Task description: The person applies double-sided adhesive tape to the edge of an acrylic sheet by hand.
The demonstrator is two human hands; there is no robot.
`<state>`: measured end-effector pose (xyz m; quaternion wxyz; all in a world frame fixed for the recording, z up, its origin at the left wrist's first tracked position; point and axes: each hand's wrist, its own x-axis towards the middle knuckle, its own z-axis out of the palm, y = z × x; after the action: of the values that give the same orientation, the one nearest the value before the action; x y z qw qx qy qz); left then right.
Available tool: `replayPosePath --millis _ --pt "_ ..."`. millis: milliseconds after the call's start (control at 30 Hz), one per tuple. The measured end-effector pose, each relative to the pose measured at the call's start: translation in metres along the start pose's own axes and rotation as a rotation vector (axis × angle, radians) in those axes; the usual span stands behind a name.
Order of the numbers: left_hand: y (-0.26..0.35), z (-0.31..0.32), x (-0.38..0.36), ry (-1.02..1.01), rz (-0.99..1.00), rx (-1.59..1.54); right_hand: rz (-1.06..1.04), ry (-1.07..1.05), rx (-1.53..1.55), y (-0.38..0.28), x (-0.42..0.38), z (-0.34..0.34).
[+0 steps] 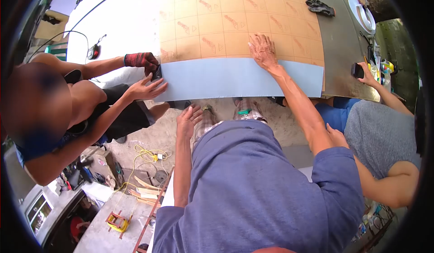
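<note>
My right hand (pixel 263 50) lies flat with fingers spread on the brown printed sheet (pixel 233 21), its wrist crossing the far edge of a light blue-grey strip (pixel 208 79). That strip runs along the table's near edge. Held in the air just below the strip, my left hand (pixel 189 121) is open and grips nothing. At the strip's left end, a co-worker's gloved hand (pixel 141 60) is by a small black object (pixel 157 73). The same person's bare hand (pixel 147 88) is stretched out at the strip's corner.
A second co-worker's hand (pixel 368 75) at right holds a small black block (pixel 357 70). A dark glove (pixel 320 7) lies at the sheet's right edge. A tape measure (pixel 93 52) rests on the white surface at left. A yellow cord (pixel 145 154) is on the floor.
</note>
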<state>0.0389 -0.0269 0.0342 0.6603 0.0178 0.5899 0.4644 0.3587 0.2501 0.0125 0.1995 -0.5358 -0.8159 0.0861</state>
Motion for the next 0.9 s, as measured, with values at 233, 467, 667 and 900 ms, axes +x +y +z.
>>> replayPosePath --millis 233,467,667,900 --pt "-0.017 0.033 0.011 0.014 0.022 -0.121 0.018 -0.171 0.073 0.015 -0.001 -0.007" --pt "-0.013 0.035 0.025 0.018 -0.023 -0.182 0.018 -0.219 0.106 0.019 0.009 -0.008" --pt "-0.018 0.022 0.041 0.001 -0.059 -0.194 0.118 -0.217 0.000 0.015 -0.006 -0.023" --pt "-0.018 0.017 0.036 -0.124 -0.002 -0.182 0.149 -0.302 0.081 0.015 -0.010 -0.038"
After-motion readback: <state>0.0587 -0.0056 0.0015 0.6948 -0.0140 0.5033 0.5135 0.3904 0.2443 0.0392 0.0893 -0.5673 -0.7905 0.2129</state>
